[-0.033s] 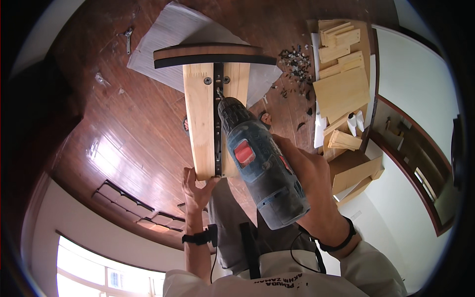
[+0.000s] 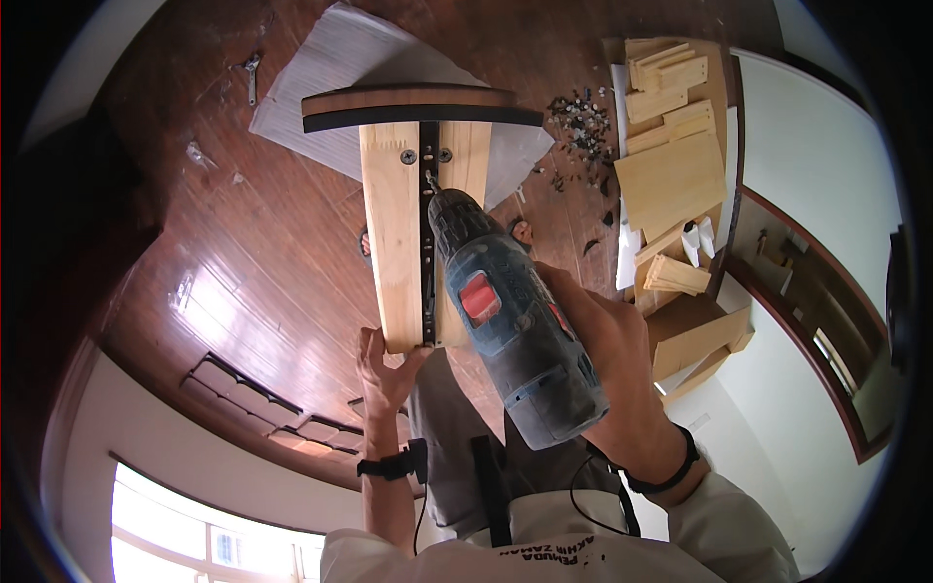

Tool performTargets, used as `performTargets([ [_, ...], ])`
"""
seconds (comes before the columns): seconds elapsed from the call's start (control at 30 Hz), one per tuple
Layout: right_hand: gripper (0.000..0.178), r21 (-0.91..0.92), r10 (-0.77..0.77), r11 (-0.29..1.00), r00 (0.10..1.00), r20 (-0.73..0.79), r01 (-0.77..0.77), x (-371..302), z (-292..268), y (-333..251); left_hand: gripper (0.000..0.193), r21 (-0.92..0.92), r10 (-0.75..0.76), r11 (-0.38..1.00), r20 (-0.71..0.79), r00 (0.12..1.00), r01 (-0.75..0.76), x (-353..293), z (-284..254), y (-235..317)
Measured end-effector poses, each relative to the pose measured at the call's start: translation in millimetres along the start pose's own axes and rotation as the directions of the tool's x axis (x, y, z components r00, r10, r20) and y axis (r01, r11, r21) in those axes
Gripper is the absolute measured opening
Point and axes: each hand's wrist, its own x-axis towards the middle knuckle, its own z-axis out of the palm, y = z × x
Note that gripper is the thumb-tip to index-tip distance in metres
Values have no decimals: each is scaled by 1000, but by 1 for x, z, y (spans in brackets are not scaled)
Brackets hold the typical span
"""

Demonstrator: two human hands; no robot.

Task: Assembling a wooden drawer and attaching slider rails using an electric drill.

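**Drill on the slotted pine upright, left hand bracing**

Biggest first: the wooden floor [image 2: 243, 262] has open room on my left. The right is crowded by stacked pine offcuts [image 2: 671, 165] and a loose pile of screws [image 2: 581, 117].

The pine upright [image 2: 394, 233] stands mid-frame with a black slot rail [image 2: 428, 243] down its centre. It is capped by a curved dark-edged board [image 2: 418, 107] that rests on white corrugated sheet [image 2: 340, 58]. I judge it stiff and moderately heavy, top-heavy too; best held at the near end, clear of the rail.

The cordless drill [image 2: 515, 321] looks dense and nose-heavy. My right hand [image 2: 607, 360] is clenched round its grip, bit on a screw just below the cap. My left hand [image 2: 384, 374] has fingers curled on the upright's near end.
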Motion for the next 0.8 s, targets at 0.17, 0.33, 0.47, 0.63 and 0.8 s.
performTargets([
  [0.17,35,-23,-31,999,999,5,32,1,1,2,44,25,0,1000,-23,1000,1,1,2,-2],
  [0.33,29,-44,-35,998,999,-2,35,1,-1,1,49,20,76,997,-27,997,-76,4,1,1],
  [0.47,23,-77,-9,997,1000,16,10,3,-2,-4,50,-1,78,997,-38,996,-78,6,1,0],
  [0.63,20,-77,-32,996,999,11,33,5,-3,-5,50,9,70,997,-32,997,-70,5,1,-4],
  [0.8,21,-85,4,996,1000,7,-4,9,-5,-9,48,6,49,999,-27,998,-49,8,2,3],
])
